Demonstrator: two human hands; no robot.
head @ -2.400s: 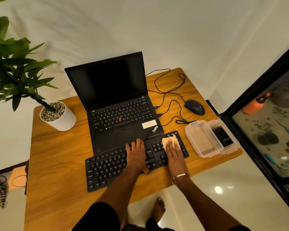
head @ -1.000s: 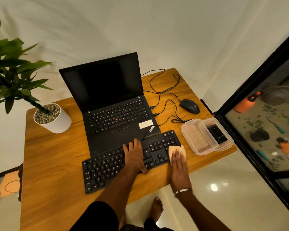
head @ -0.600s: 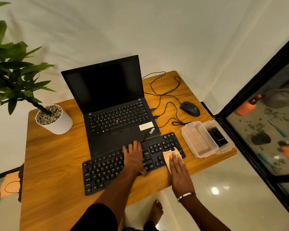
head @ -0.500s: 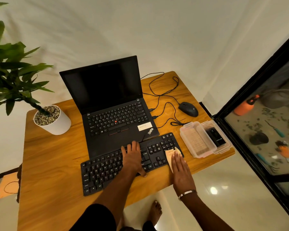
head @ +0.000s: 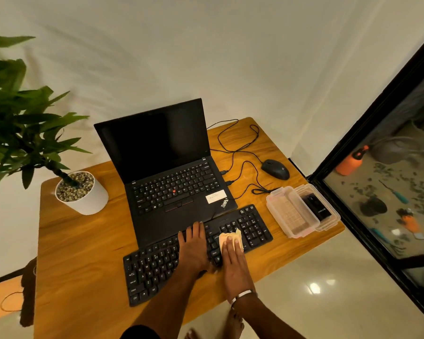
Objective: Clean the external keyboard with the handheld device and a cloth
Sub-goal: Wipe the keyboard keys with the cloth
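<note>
A black external keyboard (head: 157, 267) lies slanted on the wooden table (head: 78, 260), in front of the laptop. My left hand (head: 194, 248) lies flat on the keyboard's middle with straight fingers. My right hand (head: 233, 260) presses a small cream cloth (head: 228, 237) onto the keys just left of the number pad, fingers straight on top of it. A black handheld device (head: 316, 207) lies in a clear plastic box at the table's right edge.
An open black laptop (head: 171, 172) stands behind the keyboard. A white plant pot (head: 86, 194) is at the left, a black mouse (head: 275, 169) with looping cables at the back right. Two clear boxes (head: 289, 212) sit by the right edge.
My right hand has slid the cloth from the keyboard's right end leftward onto the keys beside my left hand. My left hand has stayed flat on the keyboard.
</note>
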